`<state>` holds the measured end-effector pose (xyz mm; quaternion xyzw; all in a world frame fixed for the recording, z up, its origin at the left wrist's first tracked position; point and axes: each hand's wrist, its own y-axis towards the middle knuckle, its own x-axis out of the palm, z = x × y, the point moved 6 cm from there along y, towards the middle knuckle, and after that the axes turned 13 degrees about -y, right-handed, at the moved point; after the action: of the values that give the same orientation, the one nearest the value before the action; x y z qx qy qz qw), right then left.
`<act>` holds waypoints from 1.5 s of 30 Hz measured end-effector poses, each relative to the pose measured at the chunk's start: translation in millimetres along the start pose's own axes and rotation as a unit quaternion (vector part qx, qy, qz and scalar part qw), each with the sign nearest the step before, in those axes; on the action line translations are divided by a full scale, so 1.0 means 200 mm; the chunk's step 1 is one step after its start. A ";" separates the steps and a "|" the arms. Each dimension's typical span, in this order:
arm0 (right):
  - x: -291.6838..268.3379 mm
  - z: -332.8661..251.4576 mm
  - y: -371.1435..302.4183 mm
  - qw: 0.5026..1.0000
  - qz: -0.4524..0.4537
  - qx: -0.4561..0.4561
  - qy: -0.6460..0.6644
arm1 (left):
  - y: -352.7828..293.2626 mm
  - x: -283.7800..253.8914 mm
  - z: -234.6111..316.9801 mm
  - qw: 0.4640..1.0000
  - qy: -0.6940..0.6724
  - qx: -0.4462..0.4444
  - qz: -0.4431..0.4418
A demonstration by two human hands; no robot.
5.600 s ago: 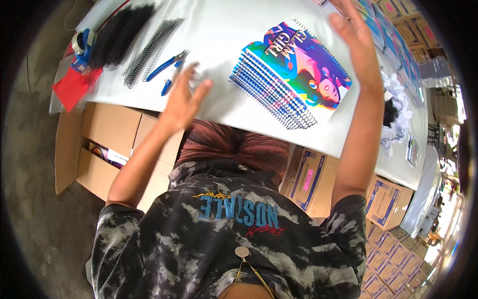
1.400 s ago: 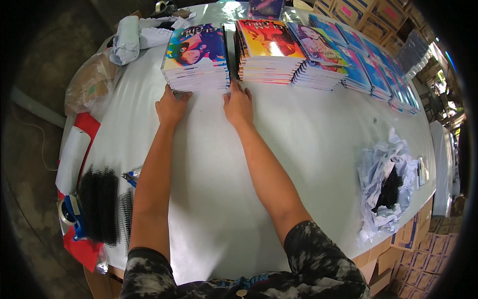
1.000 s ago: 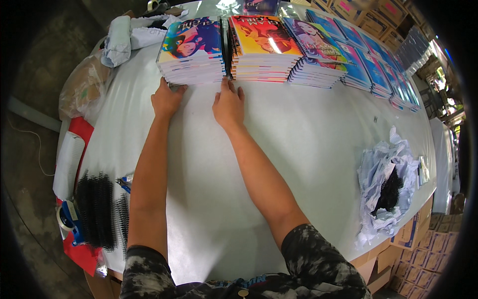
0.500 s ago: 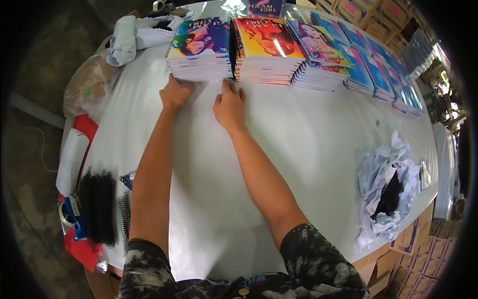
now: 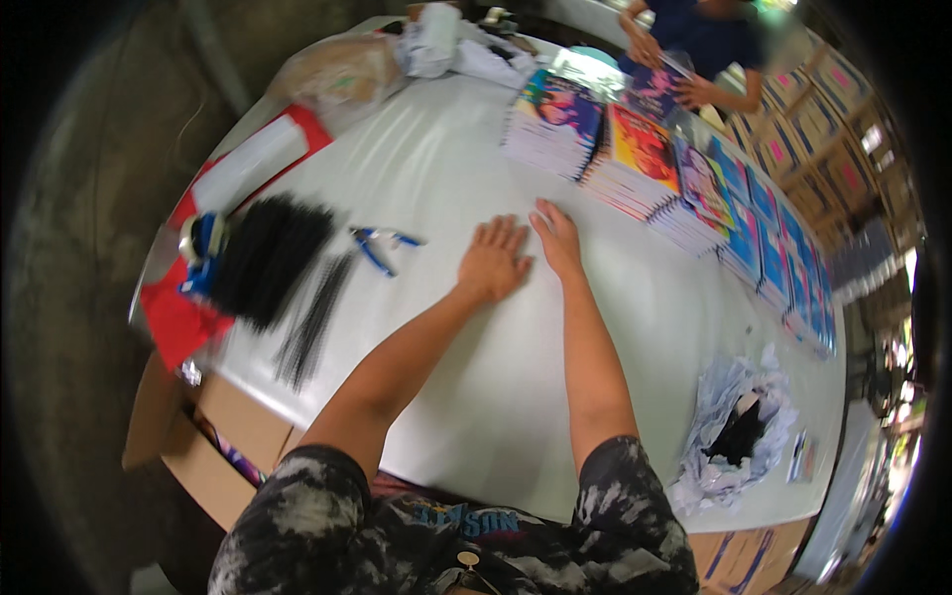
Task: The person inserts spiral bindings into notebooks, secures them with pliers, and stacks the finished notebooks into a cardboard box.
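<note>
My left hand (image 5: 494, 260) lies palm down on the white table (image 5: 466, 377), its fingers spread and nothing in it. Close beside it, my right hand (image 5: 556, 240) rests on edge with fingers stretched out, also without anything held. Beyond both hands stands a stack of spiral-bound notebooks (image 5: 555, 124) with a blue, colourful cover. To its right is a stack with an orange and yellow cover (image 5: 643, 149), then one with a woman drawn on a purple cover (image 5: 704, 188). Blue-handled pliers (image 5: 382, 246) lie left of my left hand, apart from it.
Black spiral coils (image 5: 270, 260) and a tape dispenser (image 5: 201, 253) lie at the left. Blue notebooks (image 5: 769, 233) fill the right far edge. Crumpled paper (image 5: 694, 466) holds black material at the right. Across the table a person (image 5: 709, 50) holds a purple notebook. An open carton (image 5: 223, 466) stands below left.
My hands have left the blue-covered stack and drawn back onto the table surface. The view has turned left, bringing the pliers fully into sight and a person at the far side.
</note>
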<state>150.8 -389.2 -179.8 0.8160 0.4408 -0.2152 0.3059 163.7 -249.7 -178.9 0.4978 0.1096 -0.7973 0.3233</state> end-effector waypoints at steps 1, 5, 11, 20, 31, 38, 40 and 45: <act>0.00 -0.06 -0.06 0.997 -0.014 -0.026 -0.068 | -0.07 0.00 0.02 1.000 -0.009 0.002 -0.016; 0.02 -0.23 -0.36 0.980 -0.084 -0.087 -0.159 | -0.42 -0.01 0.19 0.994 0.006 0.022 -0.109; 0.01 -0.44 -0.81 0.956 -0.148 -0.091 -0.235 | -1.32 -0.08 0.36 0.974 -0.053 0.158 -0.155; -0.02 -0.63 -1.33 0.940 -0.119 -0.047 -0.315 | -2.21 -0.54 -0.18 0.901 -0.369 -0.031 0.225; 0.17 -2.17 -1.60 0.752 -0.453 -0.306 0.368 | -3.01 -0.42 -1.15 0.603 -0.367 -0.506 0.496; 0.06 -2.58 -1.69 0.735 -0.362 -0.300 0.489 | -2.89 -0.51 -1.15 0.660 -0.295 -0.450 0.524; 0.04 -2.63 -1.68 0.747 -0.413 -0.268 0.448 | -2.94 -0.61 -1.32 0.671 -0.216 -0.453 0.546; 0.10 -2.59 -1.61 0.718 -0.366 -0.336 0.488 | -2.82 -0.75 -1.87 0.649 -0.171 -0.520 0.529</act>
<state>-70.4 115.6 81.2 0.4267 0.8365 0.2795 0.2002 125.8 430.3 -311.4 0.0759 0.1672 -0.3745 0.9089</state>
